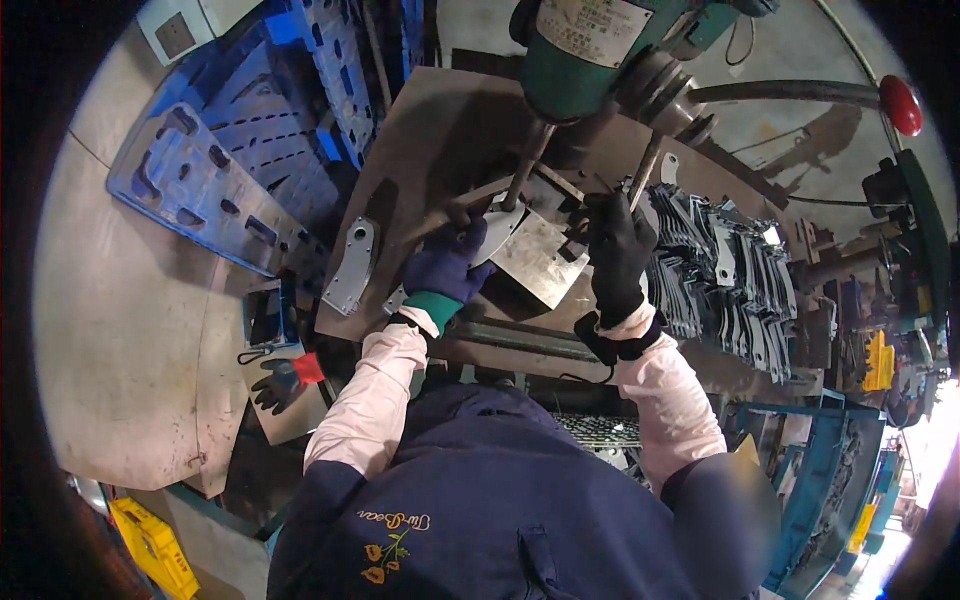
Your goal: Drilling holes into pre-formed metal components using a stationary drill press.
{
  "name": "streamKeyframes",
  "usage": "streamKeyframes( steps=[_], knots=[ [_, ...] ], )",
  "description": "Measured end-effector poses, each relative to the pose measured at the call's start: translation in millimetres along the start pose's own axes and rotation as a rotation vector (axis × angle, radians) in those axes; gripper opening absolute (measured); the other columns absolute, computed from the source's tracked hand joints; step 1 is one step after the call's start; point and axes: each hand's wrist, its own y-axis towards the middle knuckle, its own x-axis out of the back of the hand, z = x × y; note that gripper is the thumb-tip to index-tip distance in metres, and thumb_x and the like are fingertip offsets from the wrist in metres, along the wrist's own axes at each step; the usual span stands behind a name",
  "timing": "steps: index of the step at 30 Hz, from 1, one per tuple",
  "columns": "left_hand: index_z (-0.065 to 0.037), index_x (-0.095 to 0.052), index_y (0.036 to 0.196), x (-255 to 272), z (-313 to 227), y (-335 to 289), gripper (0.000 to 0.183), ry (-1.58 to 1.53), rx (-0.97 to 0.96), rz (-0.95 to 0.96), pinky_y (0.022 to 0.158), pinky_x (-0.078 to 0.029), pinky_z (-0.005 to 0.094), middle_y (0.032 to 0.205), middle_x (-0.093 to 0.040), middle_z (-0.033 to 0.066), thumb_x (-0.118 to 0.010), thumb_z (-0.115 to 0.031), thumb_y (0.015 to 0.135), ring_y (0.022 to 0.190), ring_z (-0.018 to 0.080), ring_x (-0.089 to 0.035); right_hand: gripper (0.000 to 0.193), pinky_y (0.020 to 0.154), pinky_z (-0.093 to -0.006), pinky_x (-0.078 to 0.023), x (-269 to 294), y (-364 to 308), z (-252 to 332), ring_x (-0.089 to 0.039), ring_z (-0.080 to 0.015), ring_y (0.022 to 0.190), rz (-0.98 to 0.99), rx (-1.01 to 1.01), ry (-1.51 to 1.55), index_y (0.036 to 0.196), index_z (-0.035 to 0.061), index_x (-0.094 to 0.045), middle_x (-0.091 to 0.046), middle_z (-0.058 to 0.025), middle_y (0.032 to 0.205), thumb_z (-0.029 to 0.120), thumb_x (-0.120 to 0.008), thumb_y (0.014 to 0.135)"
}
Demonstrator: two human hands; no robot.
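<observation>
Your left hand (447, 262) grips a curved grey metal plate (497, 235) at frame centre, right hand (618, 250) closed round the green drill press (570, 75)'s steel rod (646, 170); plate seems mid-work, can't tell if stacked grey metal plates (722, 265) at right are done.

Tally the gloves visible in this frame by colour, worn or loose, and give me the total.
Blue-purple glove, on the left hand: 1
Black glove, on the right hand: 1
Dark glove with red cuff, loose at the picture's left: 1
Total: 3
</observation>
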Motion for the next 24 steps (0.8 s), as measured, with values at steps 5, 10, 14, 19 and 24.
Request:
streamKeyframes(
  steps=[5,10,14,19,24],
  knots=[
    [-0.019,-0.03,0.149,4,-3,3,0.079,0.011,-0.021,-0.007,0.091,-0.046,0.052,0.125,-0.056,0.0224,-0.067,-0.036,0.082,0.111,0.0432,-0.054,0.024,0.05,-0.0244,-0.038,-1,12,-32,-0.049,-0.0072,0.06,-0.022,-0.006,0.292,0.093,0.0028,-0.064,-0.057,0.0013,0.071,0.025,-0.055,0.098],
    [-0.019,-0.036,0.146,10,-4,-3,0.076,0.033,0.004,-0.016,0.092,-0.047,0.0483,0.126,-0.058,0.0181,-0.069,-0.035,0.08,0.112,0.0402,-0.056,0.024,0.047,-0.0246,-0.041,-2,21,-32,-0.055,-0.0095,0.056,-0.054,0.051,0.193,0.096,0.0006,-0.066,-0.061,-0.0028,0.073,0.021,-0.053,0.098],
    [-0.019,-0.039,0.145,16,-7,0,0.075,0.05,-0.019,-0.038,0.094,-0.048,0.0469,0.126,-0.06,0.016,-0.069,-0.035,0.078,0.11,0.0391,-0.058,0.024,0.046,-0.0256,-0.043,7,35,-52,-0.058,-0.0102,0.057,-0.039,0.101,0.186,0.102,-0.0005,-0.067,-0.064,-0.0052,0.073,0.018,-0.052,0.097],
    [-0.022,-0.041,0.144,16,-10,-1,0.073,0.058,0.012,-0.045,0.095,-0.047,0.0462,0.125,-0.06,0.016,-0.068,-0.039,0.078,0.11,0.0378,-0.058,0.023,0.05,-0.0252,-0.044,12,46,-69,-0.056,-0.0084,0.058,-0.032,0.124,0.192,0.105,0.0001,-0.067,-0.063,-0.0033,0.072,0.014,-0.051,0.096],
    [-0.023,-0.045,0.141,17,-9,-1,0.069,-0.013,0.036,-0.022,0.099,-0.045,0.0445,0.128,-0.059,0.0142,-0.067,-0.045,0.079,0.115,0.0353,-0.056,0.021,0.055,-0.0263,-0.044,14,54,-82,-0.055,-0.0085,0.061,-0.099,0.264,0.055,0.105,0.0005,-0.067,-0.064,-0.0032,0.075,0.01,-0.053,0.094]
  ],
)
